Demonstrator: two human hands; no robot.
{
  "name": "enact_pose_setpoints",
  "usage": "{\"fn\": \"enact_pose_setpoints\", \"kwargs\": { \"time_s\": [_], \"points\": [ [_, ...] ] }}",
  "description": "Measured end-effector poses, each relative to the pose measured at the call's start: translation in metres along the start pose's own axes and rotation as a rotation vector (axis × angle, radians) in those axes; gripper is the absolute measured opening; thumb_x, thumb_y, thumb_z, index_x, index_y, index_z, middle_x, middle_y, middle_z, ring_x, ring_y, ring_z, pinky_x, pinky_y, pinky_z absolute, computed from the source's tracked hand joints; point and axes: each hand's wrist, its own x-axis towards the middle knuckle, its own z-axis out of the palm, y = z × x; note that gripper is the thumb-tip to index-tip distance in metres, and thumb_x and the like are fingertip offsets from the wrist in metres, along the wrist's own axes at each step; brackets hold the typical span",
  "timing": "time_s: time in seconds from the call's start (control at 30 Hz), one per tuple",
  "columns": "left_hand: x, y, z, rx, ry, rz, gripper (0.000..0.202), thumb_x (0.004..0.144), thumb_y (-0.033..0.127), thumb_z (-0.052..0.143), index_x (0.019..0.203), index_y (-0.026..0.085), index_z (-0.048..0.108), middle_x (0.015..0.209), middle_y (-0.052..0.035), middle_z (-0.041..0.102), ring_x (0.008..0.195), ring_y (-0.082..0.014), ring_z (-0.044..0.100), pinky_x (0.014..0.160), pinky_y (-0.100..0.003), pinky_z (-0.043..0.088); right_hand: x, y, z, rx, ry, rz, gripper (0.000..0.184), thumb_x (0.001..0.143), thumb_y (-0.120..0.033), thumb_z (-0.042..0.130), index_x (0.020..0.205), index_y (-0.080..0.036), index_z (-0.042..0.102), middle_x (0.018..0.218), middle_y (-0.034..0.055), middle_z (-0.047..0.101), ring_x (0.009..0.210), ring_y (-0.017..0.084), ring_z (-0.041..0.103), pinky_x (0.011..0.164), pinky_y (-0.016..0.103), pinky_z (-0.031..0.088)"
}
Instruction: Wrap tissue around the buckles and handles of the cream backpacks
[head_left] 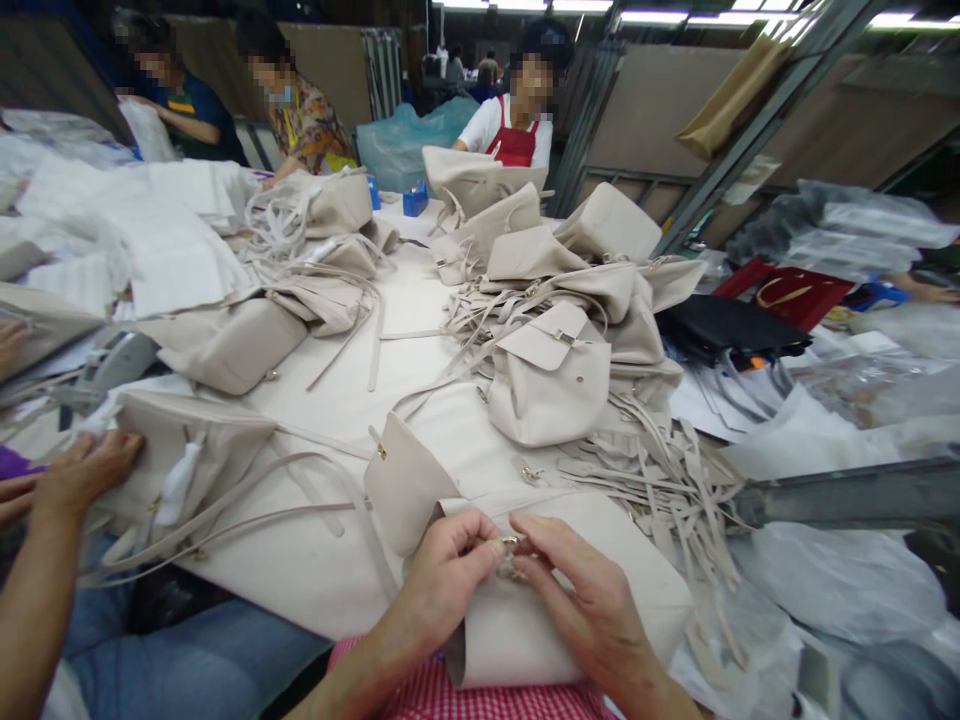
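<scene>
A beige handbag [615, 560] lies on its side at the table's near edge, partly over my lap. Its flap [409, 480], with a small gold fitting, is folded out to the left. My left hand [457, 565] pinches a small metal clasp [511, 541] at the bag's edge between thumb and forefinger. Close on the other side, my right hand [581, 585] has thumb and fingers curled round the same metal fitting. What lies beneath the fingertips is partly hidden. A long beige strap [360, 500] runs away to the left of the bag.
More beige bags [551, 375] are heaped ahead, beside a pile of loose straps [667, 470]. A co-worker's hand [97, 465] holds another bag [202, 450] at left. White packing sheets [180, 240] cover the far left. A metal bar [847, 495] and plastic bags [847, 570] stand right.
</scene>
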Motion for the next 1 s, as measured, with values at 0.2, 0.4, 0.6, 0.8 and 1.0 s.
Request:
{"fn": "enact_pose_setpoints", "kwargs": {
  "time_s": [0.2,0.4,0.6,0.8,1.0],
  "points": [
    [0.005,0.000,-0.004,-0.075,-0.009,-0.056,0.021,0.069,0.036,0.057,0.061,0.019,0.047,0.053,0.0060,0.038,0.054,-0.0102,0.031,0.053,-0.025,0.022,0.015,-0.002,0.008,0.173,-0.080,0.170,0.018,0.088,-0.029,0.056,0.095,-0.025,0.073,0.082,0.0035,0.074,0.075,0.018,0.068,0.071,0.028,0.055],
    [0.010,-0.008,-0.009,-0.203,-0.006,-0.080,0.030,0.068,0.043,0.061,0.060,0.019,0.045,0.050,0.0065,0.039,0.050,-0.0090,0.028,0.051,-0.025,0.019,0.018,-0.004,0.016,0.513,-0.036,0.568,0.031,0.079,-0.046,0.065,0.092,-0.019,0.072,0.071,0.0024,0.071,0.062,0.015,0.063,0.061,0.026,0.054],
    [0.012,-0.012,-0.009,-0.150,0.037,-0.071,0.024,0.068,0.038,0.061,0.063,0.018,0.048,0.053,0.0059,0.042,0.053,-0.0094,0.033,0.054,-0.025,0.023,0.024,-0.009,0.024,0.591,0.005,0.692,0.031,0.065,-0.046,0.076,0.069,-0.017,0.068,0.056,-0.0019,0.060,0.053,0.011,0.053,0.053,0.023,0.045],
    [0.017,-0.012,-0.008,-0.062,0.097,-0.033,0.017,0.071,0.029,0.057,0.062,0.018,0.047,0.055,0.0056,0.043,0.056,-0.0100,0.036,0.055,-0.024,0.028,0.027,0.001,0.032,0.468,0.037,0.656,0.023,0.072,-0.038,0.066,0.064,-0.018,0.060,0.052,-0.0045,0.053,0.048,0.010,0.044,0.048,0.023,0.037],
    [0.020,-0.022,-0.012,-0.175,0.012,-0.039,0.024,0.074,0.039,0.061,0.076,0.019,0.050,0.052,0.0069,0.047,0.050,-0.0088,0.036,0.053,-0.023,0.025,0.033,0.017,0.025,0.370,0.162,0.639,0.027,0.072,-0.043,0.068,0.066,-0.019,0.060,0.055,-0.0036,0.053,0.052,0.012,0.045,0.049,0.024,0.037]
  ]
}}
